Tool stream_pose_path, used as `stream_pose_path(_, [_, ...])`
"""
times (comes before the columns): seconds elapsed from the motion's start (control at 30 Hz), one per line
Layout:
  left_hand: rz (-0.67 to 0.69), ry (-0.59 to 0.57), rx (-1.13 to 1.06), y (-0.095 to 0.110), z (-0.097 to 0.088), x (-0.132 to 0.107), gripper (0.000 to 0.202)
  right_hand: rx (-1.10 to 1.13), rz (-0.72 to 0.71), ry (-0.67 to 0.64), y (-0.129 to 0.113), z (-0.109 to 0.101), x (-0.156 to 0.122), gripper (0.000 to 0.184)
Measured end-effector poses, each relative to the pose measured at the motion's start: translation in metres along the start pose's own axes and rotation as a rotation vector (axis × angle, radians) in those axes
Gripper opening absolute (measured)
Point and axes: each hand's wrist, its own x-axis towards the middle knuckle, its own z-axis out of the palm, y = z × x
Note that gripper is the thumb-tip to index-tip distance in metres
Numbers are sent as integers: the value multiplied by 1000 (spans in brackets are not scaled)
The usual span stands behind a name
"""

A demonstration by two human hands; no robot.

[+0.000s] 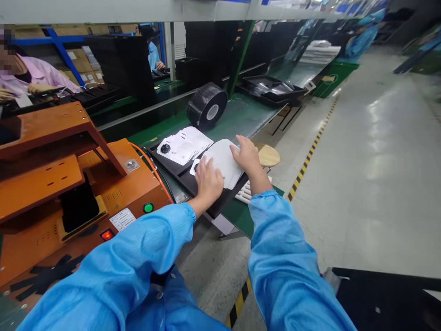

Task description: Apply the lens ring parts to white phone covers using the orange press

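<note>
White sheets (223, 156) lie between left hand (208, 180) and right hand (246, 155), fingers curved at opposite sides — presumably to steady them, though whether either pinches cannot be told — on the tray (224, 199), beside fanned cards (186, 145), with the roll (197, 106) beyond.

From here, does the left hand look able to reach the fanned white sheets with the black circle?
Likely yes: the fanned white sheets lie uncovered in the black tray, just beyond the left hand, with nothing tall between. It would probably first leave the other white stack it seems to touch.
</note>
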Motion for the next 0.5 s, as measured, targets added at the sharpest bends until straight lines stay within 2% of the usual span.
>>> stream_pose_path(0.07, [-255, 85, -99, -4, -1, -7, 63, -4, -85, 0, -7, 1, -28, 68])
stream_pose_path(0.1, [-324, 97, -130, -7, -2, -7, 63, -11, -119, -29, -11, 3, -44, 71])
stream_pose_path(0.17, [-374, 97, -164, -10, -4, 1, 66, -38, -160, -104, -22, 10, -76, 81])
stream_pose_path(0.27, [-400, 97, -227, -10, -11, 16, 69, -97, -137, -161, -39, 20, -109, 84])
stream_pose_path(0.37, [-394, 92, -281, -6, -22, 23, 70, -122, -74, -140, -51, 27, -116, 83])
stream_pose_path(0.43, [-369, 99, -311, 2, -31, 17, 69, -72, -45, -130, -55, 30, -112, 83])
stream_pose_path(0.5, [-302, 113, -345, 12, -41, -4, 64, 10, -19, -112, -55, 31, -108, 85])
